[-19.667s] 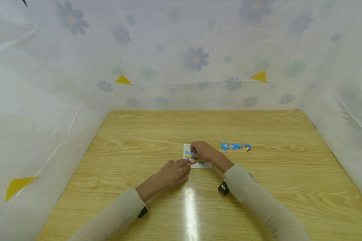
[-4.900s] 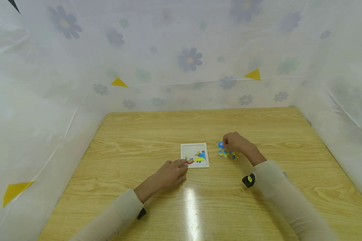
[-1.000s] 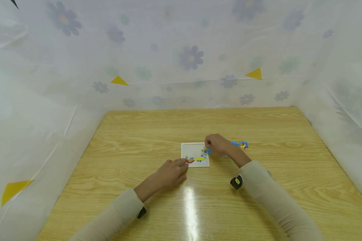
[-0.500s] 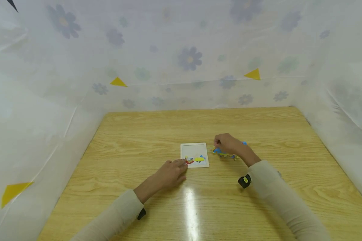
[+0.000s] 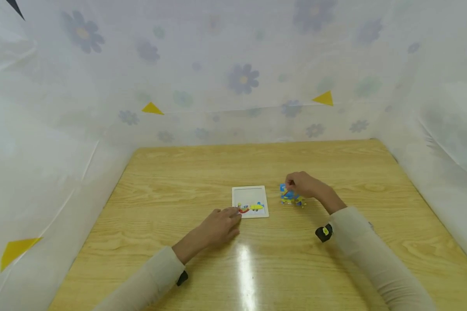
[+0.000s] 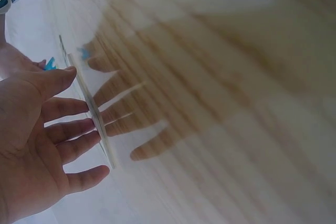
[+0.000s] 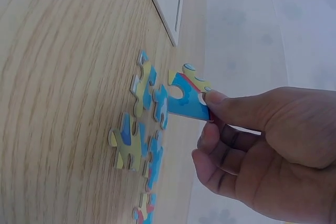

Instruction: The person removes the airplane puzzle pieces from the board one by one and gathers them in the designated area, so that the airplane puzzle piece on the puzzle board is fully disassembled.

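A square white puzzle tray lies on the table, a few assembled pieces with a yellow shape and a red curve along its near side. My left hand rests at its near left corner; in the left wrist view the fairly straight fingers touch the tray's edge. Between thumb and fingertips my right hand pinches a blue, yellow and red jigsaw piece, held tilted just above the loose pieces. Those loose jigsaw pieces lie flat to the right of the tray, partly hidden in the head view by the right hand.
The wood-grain table carries a bright light reflection near its front. White flower-patterned sheeting closes off the back and both sides, with yellow triangles on it. Each sleeve has a dark device at the wrist.
A blue piece at the tray's right side has left it. Over the last second my right hand carried a piece rightward from the tray to the loose pieces. The left hand has stayed put.
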The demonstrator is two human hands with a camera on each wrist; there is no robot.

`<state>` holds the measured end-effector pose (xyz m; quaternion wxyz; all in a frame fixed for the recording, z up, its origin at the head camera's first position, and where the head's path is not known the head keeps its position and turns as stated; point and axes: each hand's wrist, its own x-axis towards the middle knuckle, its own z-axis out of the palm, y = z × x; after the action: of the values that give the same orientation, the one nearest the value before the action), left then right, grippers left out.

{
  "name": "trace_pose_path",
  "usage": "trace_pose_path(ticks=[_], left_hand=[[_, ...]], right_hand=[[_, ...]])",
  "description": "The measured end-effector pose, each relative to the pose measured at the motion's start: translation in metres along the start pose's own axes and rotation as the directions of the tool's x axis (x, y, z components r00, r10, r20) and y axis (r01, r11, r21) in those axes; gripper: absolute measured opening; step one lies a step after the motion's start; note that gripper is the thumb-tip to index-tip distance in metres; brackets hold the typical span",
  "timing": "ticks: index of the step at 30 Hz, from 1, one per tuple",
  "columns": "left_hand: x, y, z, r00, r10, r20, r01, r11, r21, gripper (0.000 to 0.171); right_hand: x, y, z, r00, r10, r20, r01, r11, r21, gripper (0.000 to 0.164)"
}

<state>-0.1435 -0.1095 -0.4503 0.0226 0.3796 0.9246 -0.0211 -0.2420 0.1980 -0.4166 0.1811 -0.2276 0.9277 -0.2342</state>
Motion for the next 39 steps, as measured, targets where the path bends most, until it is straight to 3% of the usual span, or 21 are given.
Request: trace_pose_path(ticks=[14,39], left_hand=[[0.002,-0.003,0.001,1.000,-0.001,0.010,0.002,1.000,-0.004,0.043],[-0.001,-0.004,0.001,1.000,0.007,-0.005,-0.007,1.000,0.031,0.044]], right_hand=[[-0.013,0.022,-0.012,1.000,0.018,0.004,-0.018,1.000,-0.005,0.016],[-0.035,0.041,-0.024,0.994,0.035,0.103,-0.037,0.999,0.017,0.020]])
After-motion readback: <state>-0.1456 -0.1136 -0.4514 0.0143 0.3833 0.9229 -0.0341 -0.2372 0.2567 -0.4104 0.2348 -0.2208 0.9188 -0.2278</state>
